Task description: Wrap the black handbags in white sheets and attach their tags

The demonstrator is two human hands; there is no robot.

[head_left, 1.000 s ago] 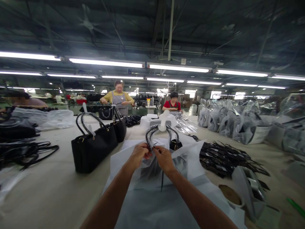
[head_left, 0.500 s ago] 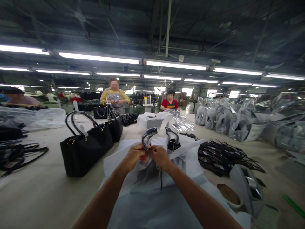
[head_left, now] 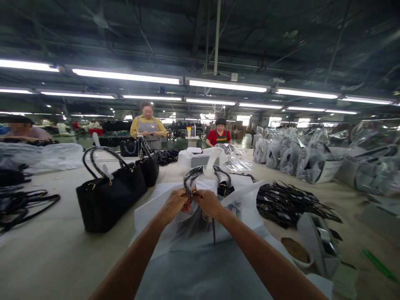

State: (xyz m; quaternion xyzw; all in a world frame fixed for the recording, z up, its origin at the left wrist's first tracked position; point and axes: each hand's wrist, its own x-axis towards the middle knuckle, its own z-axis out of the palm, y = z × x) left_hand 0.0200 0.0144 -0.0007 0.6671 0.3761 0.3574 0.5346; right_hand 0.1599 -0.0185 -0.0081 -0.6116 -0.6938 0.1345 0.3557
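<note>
On the pale flat tabletop (head_left: 56,254), I'm apparently adjusting the film-wrapped, black, looped handle (head_left: 186,182) of a black handbag (head_left: 223,189) amid translucent white sheeting (head_left: 254,198). Left hand (head_left: 175,204) is grasping the handle's base; right hand (head_left: 208,202) is working beside it, grip unclear. Next move's likely demanding steadiness.

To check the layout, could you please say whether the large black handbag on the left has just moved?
No: the large black handbag keeps its place against the black straps; both shift left with the view.

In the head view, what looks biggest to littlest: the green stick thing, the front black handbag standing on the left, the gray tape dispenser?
1. Front black handbag
2. Gray tape dispenser
3. Green stick thing
</note>
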